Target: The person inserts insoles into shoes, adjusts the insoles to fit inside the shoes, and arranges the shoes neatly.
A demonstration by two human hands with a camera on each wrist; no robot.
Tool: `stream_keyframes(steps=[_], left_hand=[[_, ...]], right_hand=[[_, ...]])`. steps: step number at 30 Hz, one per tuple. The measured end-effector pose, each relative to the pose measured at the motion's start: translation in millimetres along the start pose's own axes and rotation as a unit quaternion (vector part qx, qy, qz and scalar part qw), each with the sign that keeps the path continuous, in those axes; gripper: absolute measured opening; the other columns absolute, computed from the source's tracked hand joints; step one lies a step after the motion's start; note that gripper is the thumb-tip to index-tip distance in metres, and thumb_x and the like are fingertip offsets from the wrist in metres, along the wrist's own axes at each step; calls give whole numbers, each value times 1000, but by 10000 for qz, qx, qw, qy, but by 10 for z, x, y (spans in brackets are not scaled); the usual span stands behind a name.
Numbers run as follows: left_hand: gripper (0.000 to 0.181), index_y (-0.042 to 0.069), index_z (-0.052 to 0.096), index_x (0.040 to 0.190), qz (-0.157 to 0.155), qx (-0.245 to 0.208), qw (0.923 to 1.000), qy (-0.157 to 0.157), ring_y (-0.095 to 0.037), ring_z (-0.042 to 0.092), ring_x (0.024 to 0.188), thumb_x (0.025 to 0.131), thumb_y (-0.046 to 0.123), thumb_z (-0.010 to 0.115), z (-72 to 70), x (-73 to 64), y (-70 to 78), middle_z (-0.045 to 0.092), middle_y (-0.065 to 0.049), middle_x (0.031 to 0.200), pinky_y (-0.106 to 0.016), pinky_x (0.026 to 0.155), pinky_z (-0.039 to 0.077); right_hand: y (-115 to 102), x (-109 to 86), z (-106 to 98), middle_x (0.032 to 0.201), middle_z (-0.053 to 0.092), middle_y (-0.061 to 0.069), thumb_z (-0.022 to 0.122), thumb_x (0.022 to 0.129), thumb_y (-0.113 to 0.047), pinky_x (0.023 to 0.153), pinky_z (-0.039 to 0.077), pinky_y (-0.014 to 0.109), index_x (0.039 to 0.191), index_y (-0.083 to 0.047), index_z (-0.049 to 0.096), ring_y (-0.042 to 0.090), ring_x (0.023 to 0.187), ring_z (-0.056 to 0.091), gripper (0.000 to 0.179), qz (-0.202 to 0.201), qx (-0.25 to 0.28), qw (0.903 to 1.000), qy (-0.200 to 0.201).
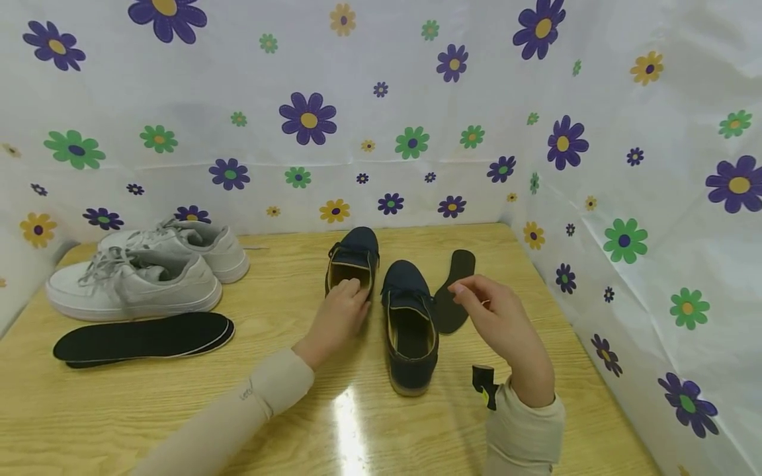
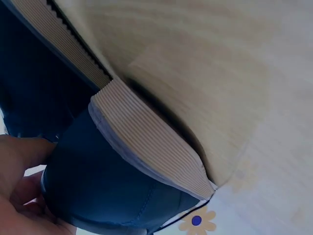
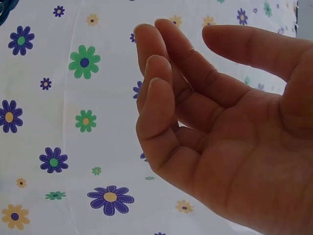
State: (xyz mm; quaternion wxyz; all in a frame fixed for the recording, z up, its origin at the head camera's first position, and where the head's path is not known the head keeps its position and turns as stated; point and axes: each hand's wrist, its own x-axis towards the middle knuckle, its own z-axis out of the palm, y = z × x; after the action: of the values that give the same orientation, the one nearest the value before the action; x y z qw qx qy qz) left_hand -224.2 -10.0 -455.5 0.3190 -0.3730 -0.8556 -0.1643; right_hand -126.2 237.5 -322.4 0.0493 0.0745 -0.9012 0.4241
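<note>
Two navy lace-up shoes stand side by side on the table, toes pointing away. At the heel of the left navy shoe (image 1: 360, 243), my left hand (image 1: 338, 314) grips the rim. The left wrist view shows that hand's thumb and fingers around the dark end of the shoe (image 2: 102, 169), above its ribbed pale sole. The right navy shoe (image 1: 406, 281) has a dark insole inside. My right hand (image 1: 503, 320) hovers near a loose black insole (image 1: 460, 270), overlapping its side in the head view. In the right wrist view its loosely curled fingers (image 3: 156, 117) hold nothing.
White sneakers (image 1: 137, 284) stand at the left, a stacked pair of black insoles (image 1: 143, 338) in front of them. A flower-printed sheet (image 1: 369, 66) hangs behind the wooden table (image 1: 280, 264) and along its right side. A black clip-like piece (image 1: 483, 377) sits at my right cuff.
</note>
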Motion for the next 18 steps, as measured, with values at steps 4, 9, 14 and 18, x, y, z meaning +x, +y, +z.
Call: stream_keyframes(steps=[4,9,14,18], left_hand=[[11,-3,63,81,-135,11,9999,-35,-24,41,65,78,-1,74,-29,-30,96,39,-6,73,-34,59,39],[12,-4,64,81,-304,46,9995,-58,-24,42,65,78,-1,75,-73,-71,209,40,-6,74,-34,58,40],[14,-5,65,84,-444,109,9989,-100,-23,42,66,78,1,76,-108,-105,305,41,-6,75,-33,58,40],[14,-5,65,84,-496,50,9987,-114,-22,40,65,78,0,76,-133,-123,367,40,-6,74,-32,58,39]], right_hand=[[-5,0,-3,98,67,9,50,101,-22,73,45,35,109,-4,67,23,84,57,26,27,13,10000,-17],[-14,-3,0,97,67,9,51,101,-22,72,44,35,109,-4,67,23,82,55,25,52,8,10000,-37],[-15,-4,6,97,67,9,51,101,-22,71,44,35,109,-4,67,25,82,55,25,83,11,9999,-77],[-20,2,6,98,67,9,50,101,-23,69,43,34,109,-5,66,24,81,55,26,114,-21,9999,-105]])
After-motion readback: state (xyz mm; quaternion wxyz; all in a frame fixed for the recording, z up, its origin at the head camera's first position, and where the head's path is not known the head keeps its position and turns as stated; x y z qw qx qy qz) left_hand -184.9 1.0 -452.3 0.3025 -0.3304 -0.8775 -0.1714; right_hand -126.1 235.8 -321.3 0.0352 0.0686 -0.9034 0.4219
